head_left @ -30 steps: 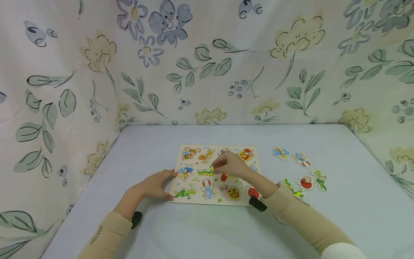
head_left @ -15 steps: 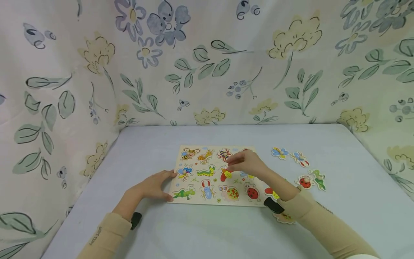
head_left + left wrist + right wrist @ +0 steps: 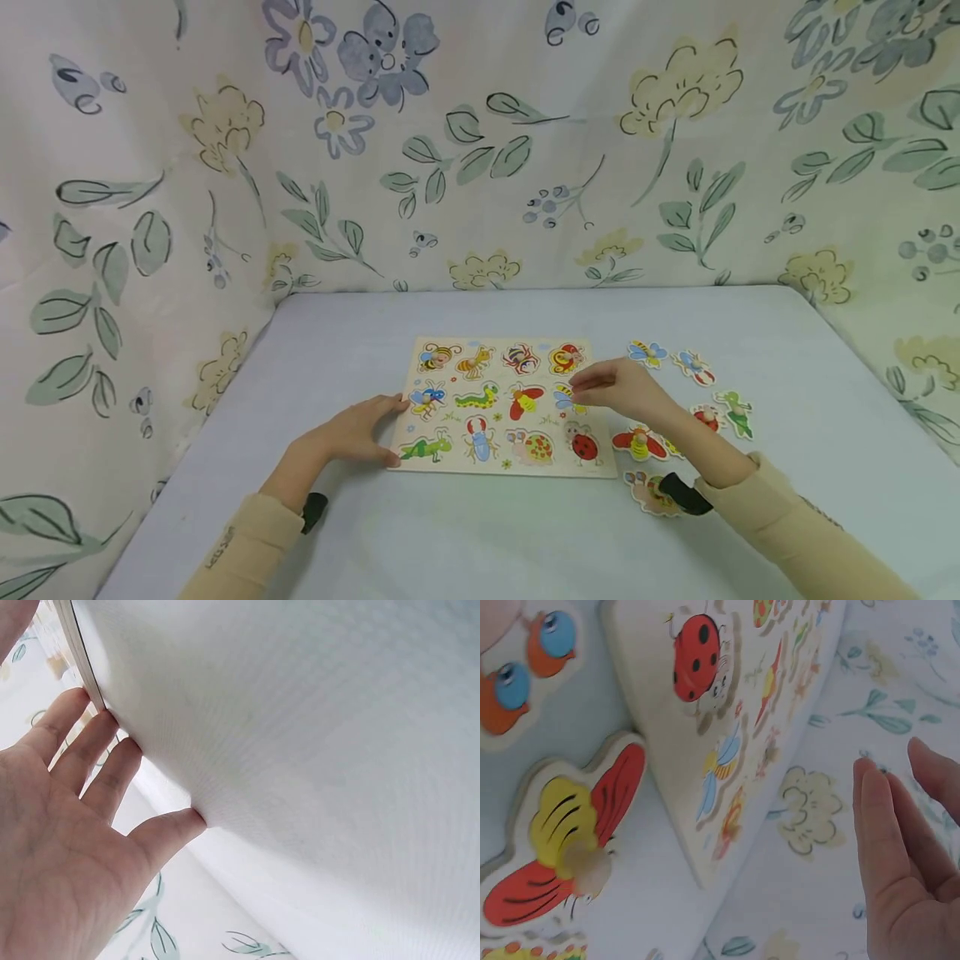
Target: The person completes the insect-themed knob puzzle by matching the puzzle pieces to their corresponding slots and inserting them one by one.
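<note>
A wooden peg puzzle board with insect pictures lies on the table. My left hand rests at its left edge, fingers spread; in the left wrist view the fingertips touch the edge and the thumb stands apart. Over the board's right edge hovers my right hand, holding nothing, near the printed blue-winged bee. In the right wrist view its fingers are straight and the thumb is apart. Knobbed pieces, among them a bee and a spider, sit in the board's upper part.
Several loose pieces lie right of the board: a blue-winged bee, a stag beetle, a grasshopper, a red-winged insect and a snail. The right forearm partly covers a ladybug piece. Floral cloth hangs behind the table.
My right hand has moved rightward from above the board's middle to its right edge, uncovering the spider and the red-winged picture. My left hand has stayed at the left edge.
</note>
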A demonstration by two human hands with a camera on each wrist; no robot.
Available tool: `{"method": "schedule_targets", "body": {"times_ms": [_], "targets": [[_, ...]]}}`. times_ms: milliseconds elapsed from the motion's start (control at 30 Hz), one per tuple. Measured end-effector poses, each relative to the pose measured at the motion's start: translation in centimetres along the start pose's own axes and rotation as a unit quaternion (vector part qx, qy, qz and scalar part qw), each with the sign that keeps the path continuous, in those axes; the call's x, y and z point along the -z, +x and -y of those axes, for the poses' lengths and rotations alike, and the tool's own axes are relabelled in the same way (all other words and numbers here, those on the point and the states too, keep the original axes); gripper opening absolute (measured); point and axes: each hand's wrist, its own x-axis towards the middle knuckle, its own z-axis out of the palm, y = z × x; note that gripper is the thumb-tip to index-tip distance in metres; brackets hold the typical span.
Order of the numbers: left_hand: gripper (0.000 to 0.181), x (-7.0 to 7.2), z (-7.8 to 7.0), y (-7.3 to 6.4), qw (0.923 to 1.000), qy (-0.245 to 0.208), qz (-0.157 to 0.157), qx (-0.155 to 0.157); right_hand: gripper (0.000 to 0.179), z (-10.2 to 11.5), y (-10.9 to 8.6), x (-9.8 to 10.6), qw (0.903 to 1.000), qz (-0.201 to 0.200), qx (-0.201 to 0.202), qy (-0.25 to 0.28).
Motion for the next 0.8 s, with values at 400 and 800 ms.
{"method": "schedule_targets", "body": {"times_ms": [400, 800], "targets": [[0.087, 0.0, -0.1, -0.1, 1.0, 0.007, 0.004, 0.001, 0.035, -2.9, -2.9, 3.2, 0.9981, -0.023, -0.039, -0.042], [0.086, 0.0, 0.2, 0.1, 0.9999, 0.01, 0.0, 0.005, 0.036, -5.4, -4.6, 5.1, 0.9963, -0.044, -0.053, -0.052]]}}
